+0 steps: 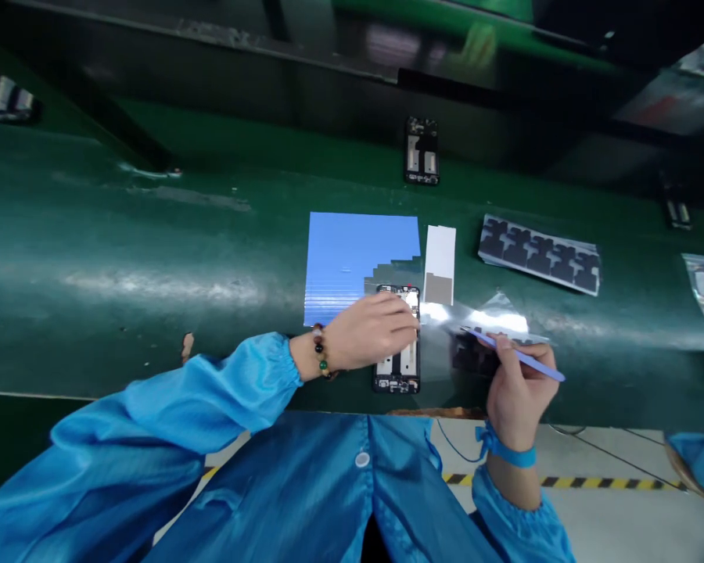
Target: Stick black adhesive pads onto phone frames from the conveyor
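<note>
Tweezers [533,363] occupy right hand [517,391]; left hand [374,331] crosses phone [409,367], markings unreadable.

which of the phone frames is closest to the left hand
The phone frame at the bench's front edge, partly covered by the left hand; the others lie farther back, untouched.

This is a workshop, of the kind where phones are assembled. A long green table [258,234] carries several opened phones [422,160], and sheets of black stickers [540,254] lie at the right. The person wears a blue smock [328,485], and the floor [592,516] below has a black-and-yellow stripe [604,483].
</note>
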`<state>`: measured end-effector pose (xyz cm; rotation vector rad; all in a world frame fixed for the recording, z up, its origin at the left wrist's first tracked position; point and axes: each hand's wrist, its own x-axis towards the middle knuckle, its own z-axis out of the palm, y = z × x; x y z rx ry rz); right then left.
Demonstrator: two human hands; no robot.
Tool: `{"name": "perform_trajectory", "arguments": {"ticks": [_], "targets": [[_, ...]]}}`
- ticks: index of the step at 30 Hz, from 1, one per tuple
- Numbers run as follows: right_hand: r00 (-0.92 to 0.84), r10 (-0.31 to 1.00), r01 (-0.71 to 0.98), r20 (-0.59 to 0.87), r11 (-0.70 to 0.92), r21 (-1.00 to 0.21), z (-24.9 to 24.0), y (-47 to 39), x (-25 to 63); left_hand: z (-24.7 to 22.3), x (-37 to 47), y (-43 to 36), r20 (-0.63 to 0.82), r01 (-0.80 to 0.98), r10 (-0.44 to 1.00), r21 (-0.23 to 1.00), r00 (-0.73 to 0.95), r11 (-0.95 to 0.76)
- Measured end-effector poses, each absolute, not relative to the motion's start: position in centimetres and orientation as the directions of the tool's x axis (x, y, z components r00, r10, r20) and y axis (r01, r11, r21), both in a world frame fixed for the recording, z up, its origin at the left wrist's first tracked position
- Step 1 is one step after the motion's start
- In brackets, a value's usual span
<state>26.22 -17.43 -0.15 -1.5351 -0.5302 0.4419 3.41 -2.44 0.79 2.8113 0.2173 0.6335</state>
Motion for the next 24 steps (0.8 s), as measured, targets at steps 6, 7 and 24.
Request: {"name": "perform_trajectory", "arguments": {"ticks": [6, 7, 24], "targets": [[0.829, 0.555, 0.151, 0.062, -0.116, -0.982, 0.5, -20.0, 28.6, 1.2, 7.5, -5.8, 0.275, -0.039, 0.036, 0.262, 0.961, -0.964], [0.826, 0.561, 0.159, 0.049, -0.149, -0.976, 0.4, -20.4, 29.2, 1.1, 7.7, -6.0, 0.261, -0.021, 0.050, 0.263, 0.964, -0.964], [0.773, 0.635, 0.000, 0.014, 0.022, -1.000, 0.6, -16.5, 25.3, 0.7, 3.2, -1.4, 0.308, 0.224, 0.414, 0.501, 0.857, -0.836]]}}
